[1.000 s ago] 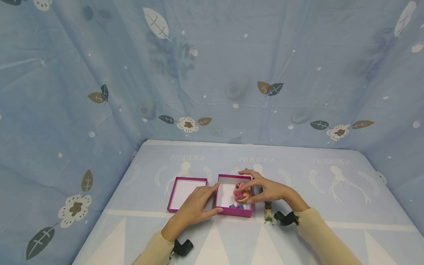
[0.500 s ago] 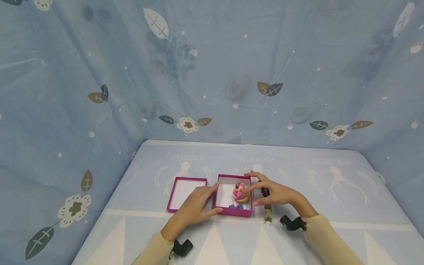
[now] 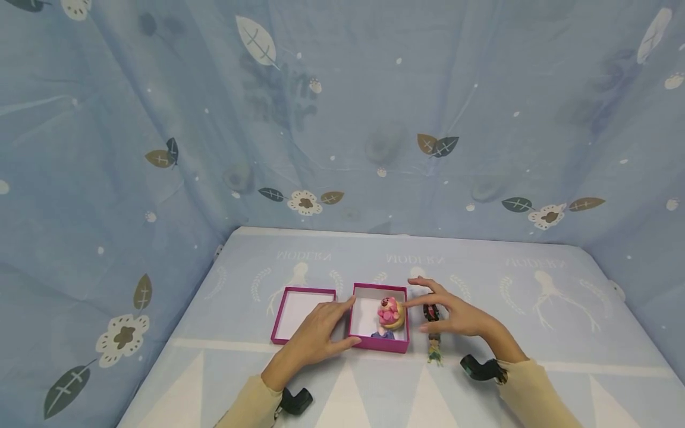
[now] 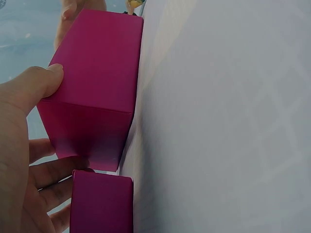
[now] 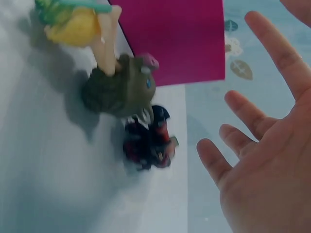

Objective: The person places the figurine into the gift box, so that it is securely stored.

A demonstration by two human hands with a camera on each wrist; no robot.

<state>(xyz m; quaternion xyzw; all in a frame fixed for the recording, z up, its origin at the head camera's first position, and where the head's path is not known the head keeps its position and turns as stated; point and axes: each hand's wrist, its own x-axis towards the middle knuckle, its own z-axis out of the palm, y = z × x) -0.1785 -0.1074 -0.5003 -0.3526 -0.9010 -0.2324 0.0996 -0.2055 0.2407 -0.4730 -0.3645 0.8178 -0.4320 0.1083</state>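
A magenta box with a white inside (image 3: 366, 315) stands on the table, holding a pink bear figure with a tan base (image 3: 389, 313) and a blue-clad figure (image 3: 383, 334). My left hand (image 3: 316, 330) grips the box's left side; in the left wrist view the thumb of that hand (image 4: 29, 111) lies on one magenta wall (image 4: 97, 58), fingers on the adjoining one. Spread and empty, my right hand (image 3: 455, 312) hovers beside the right wall. Under it lie a dark figure (image 3: 431, 312) and a green-and-yellow figure (image 3: 434, 351), both closer in the right wrist view.
A shallow magenta-rimmed tray or lid, white inside (image 3: 299, 309), lies just left of the box, partly covered by my left hand. Blue patterned cloth (image 3: 374, 119) rises behind the table (image 3: 508, 285) and at its sides.
My right hand has drawn back rightward from over the box, leaving the bear figure inside and uncovering the dark figure. My left hand and the box have stayed put.
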